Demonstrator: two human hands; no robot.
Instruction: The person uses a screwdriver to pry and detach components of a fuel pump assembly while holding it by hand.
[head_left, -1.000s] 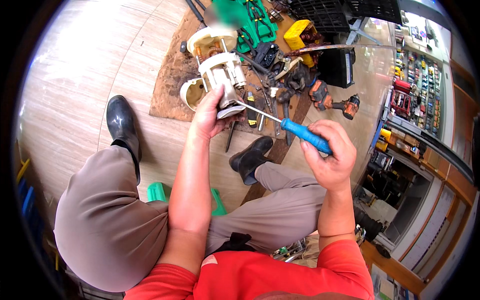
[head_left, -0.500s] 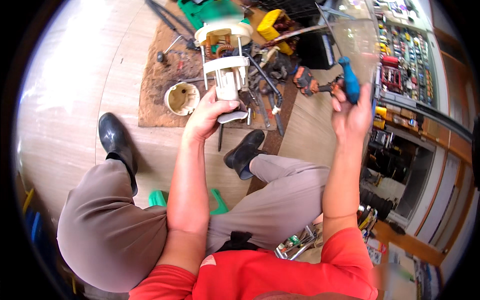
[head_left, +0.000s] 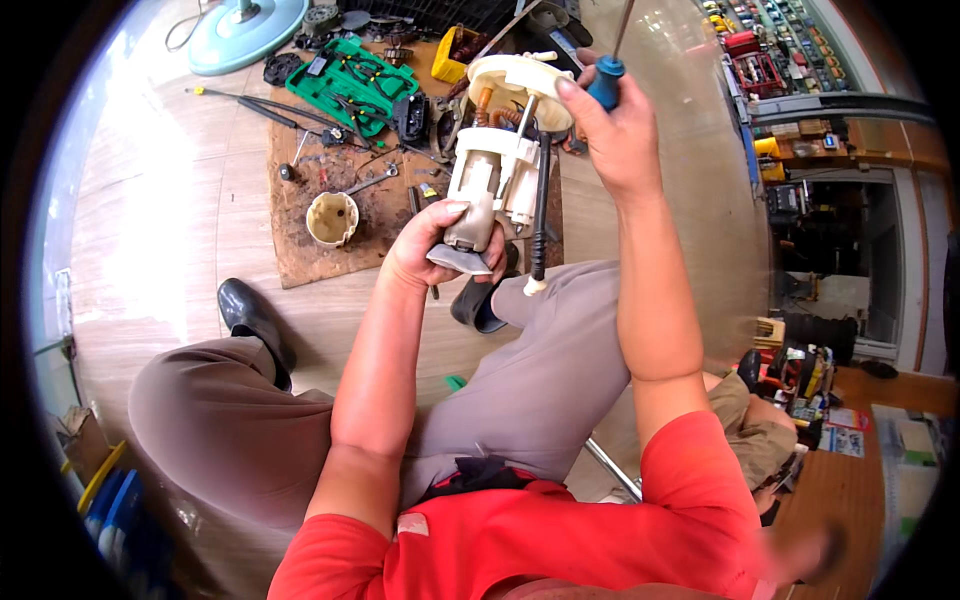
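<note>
My left hand [head_left: 435, 245] grips the lower end of a cream plastic pump assembly [head_left: 478, 175], around its metallic body and beside a grey flat strainer [head_left: 459, 260]. The assembly has a round top flange, rods, copper-coloured coiled parts and a black hose [head_left: 540, 205] hanging down its right side to a white tip. My right hand [head_left: 615, 125] is closed on a blue-handled screwdriver [head_left: 606, 82], blade upward, while its thumb presses on the flange's right edge. A cream plastic cup [head_left: 331, 219] lies on the cardboard mat below.
On the cardboard [head_left: 290, 260] lie a green tool case [head_left: 335, 80], wrenches, a yellow bin [head_left: 455, 52] and assorted parts. A pale blue stand base [head_left: 240, 40] is at top left, shelves [head_left: 800, 60] at right. Another person's khaki-clad leg [head_left: 760, 430] shows at lower right.
My right hand has swung up and inward from the right, screwdriver now upright, its thumb now on the flange. The assembly sits further right in view, hose hanging beside it. The view has shifted.
</note>
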